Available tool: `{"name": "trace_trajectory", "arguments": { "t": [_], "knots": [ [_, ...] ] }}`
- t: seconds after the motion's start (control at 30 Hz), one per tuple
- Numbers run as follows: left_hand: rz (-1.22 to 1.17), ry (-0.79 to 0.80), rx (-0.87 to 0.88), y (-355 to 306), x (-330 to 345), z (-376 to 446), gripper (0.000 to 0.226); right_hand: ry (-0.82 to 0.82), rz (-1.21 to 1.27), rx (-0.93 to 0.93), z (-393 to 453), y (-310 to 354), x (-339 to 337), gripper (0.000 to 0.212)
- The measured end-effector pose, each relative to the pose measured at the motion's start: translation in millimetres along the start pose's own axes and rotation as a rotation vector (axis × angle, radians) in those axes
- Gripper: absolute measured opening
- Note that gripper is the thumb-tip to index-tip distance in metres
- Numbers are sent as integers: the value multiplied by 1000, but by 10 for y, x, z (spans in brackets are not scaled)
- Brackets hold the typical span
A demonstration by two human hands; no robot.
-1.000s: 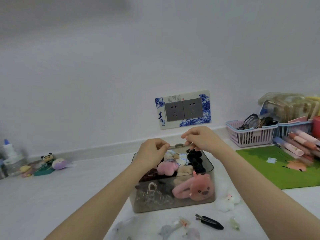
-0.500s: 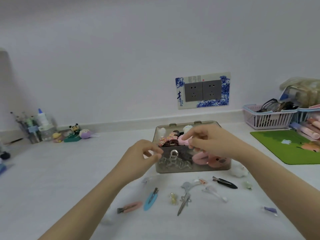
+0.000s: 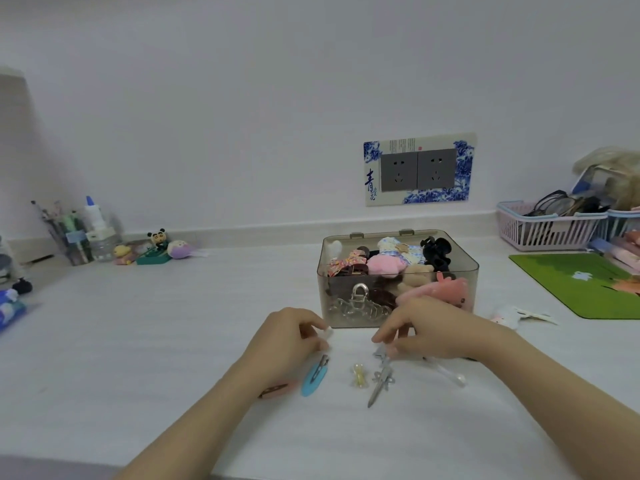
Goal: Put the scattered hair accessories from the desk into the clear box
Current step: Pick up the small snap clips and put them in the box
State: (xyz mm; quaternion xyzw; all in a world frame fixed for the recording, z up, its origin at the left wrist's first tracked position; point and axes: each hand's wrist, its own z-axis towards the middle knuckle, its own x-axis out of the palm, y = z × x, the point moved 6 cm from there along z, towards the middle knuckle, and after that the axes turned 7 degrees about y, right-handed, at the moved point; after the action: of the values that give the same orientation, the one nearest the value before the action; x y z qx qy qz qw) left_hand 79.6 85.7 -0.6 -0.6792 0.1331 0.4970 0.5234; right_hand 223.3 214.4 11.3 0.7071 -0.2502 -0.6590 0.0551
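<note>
Two hands | one clear box | one blue clip

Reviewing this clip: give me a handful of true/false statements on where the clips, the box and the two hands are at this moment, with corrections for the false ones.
1. The clear box has no lid on it. True.
2. The blue clip lies inside the box. False: it lies on the desk, near the left hand.
3. Both hands are low over the desk in front of the box. True.
4. The right hand is reaching into the pink basket. False: it is at the top end of the silver clip.
5. The small yellow clip lies between the blue and silver clips. True.
</note>
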Motion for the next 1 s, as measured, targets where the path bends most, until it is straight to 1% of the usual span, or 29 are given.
{"name": "trace_trajectory", "arguments": {
  "t": [0.1,0.2,0.3,0.37,0.43,0.53,0.57,0.63,0.67,0.8,0.87,1.0],
  "knots": [
    [-36,20,-4,22,0,16,27,14,-2,7,7,-5,30,29],
    [-35,32,-18,33,-73,20,31,0,-16,17,27,-7,61,25],
    [-179,4,-49,118,-343,3,35,-44,-5,4,44,8,61,19],
    [-242,-7,-72,185,-550,-12,35,-80,58,-35,48,71,6,18],
    [-204,15,-91,233,-692,-28,35,-114,99,-66,51,170,-77,20],
    [-112,74,-78,268,-766,-44,36,-135,37,-79,47,328,-158,24],
    [-107,107,-75,292,-759,-50,34,-133,22,-87,57,370,-164,23],
    [-122,163,-68,355,-715,-56,23,-127,29,-95,82,418,-163,20],
    [-116,167,-62,382,-691,-54,19,-127,43,-96,87,424,-164,18],
    [-89,141,-32,443,-671,-76,23,-145,46,-79,56,376,-173,20],
    [-85,213,-14,428,-661,-155,21,-141,69,-69,21,359,-151,18],
    [29,371,-21,443,-631,-385,26,-139,73,-111,18,445,-87,20]
  ]
}}
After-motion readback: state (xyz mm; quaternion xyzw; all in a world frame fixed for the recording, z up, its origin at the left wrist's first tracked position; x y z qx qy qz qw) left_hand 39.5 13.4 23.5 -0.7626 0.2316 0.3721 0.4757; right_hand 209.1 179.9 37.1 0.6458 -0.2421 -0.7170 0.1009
